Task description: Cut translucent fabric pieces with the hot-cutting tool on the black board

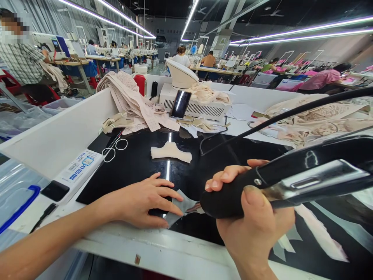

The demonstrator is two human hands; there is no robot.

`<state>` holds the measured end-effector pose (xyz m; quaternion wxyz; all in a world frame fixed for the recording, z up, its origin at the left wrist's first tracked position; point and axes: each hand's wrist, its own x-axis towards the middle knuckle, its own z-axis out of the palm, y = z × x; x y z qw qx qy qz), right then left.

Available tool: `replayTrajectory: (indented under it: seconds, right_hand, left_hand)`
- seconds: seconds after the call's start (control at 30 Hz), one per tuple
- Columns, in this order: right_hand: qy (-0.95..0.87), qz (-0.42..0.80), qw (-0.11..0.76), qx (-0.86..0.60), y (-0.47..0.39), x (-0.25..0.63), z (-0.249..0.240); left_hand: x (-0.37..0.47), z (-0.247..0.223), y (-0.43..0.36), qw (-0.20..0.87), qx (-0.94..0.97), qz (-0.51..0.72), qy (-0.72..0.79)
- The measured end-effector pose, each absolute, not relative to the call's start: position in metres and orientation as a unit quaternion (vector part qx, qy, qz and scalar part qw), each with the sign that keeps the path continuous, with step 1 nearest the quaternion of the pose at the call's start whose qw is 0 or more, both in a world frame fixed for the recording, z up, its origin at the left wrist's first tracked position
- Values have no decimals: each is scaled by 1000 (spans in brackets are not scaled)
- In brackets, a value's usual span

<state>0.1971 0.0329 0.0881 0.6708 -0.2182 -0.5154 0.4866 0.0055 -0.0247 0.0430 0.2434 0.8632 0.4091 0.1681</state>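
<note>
My left hand (148, 200) lies with fingers spread, its fingertips on a thin translucent grey piece (181, 203) on the glossy black board (131, 167). Wrapped round a black corded hand tool (224, 198) with a metal lever is my right hand (250, 217). The tool's pointed metal tip touches or nearly touches the grey piece, just right of my left fingertips. Beyond my hands, a cream shaped fabric piece (171, 152) lies flat on the board.
Beige fabric strips (131, 97) are heaped at the back left, near a propped phone (181, 104) and a white vented box (195, 105). At left are scissors (115, 149) and a white carton (78, 167). A black cable (279, 116) arches across the right. Low white walls border the table.
</note>
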Motion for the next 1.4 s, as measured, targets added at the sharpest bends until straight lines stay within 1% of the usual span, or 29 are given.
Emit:
replayTrajectory:
  seconds: [0.43, 0.97, 1.17, 1.4]
  right_hand:
    - [-531, 486, 659, -217, 31, 200, 86]
    - [-508, 483, 674, -233, 31, 195, 87]
    - [-523, 496, 663, -200, 20, 190, 86]
    - [-544, 487, 647, -218, 19, 190, 81]
  left_hand:
    - [7, 46, -24, 246, 863, 161, 410]
    - [7, 44, -25, 249, 856, 174, 419]
    - [7, 43, -25, 247, 856, 183, 415]
    - [8, 43, -24, 239, 860, 184, 411]
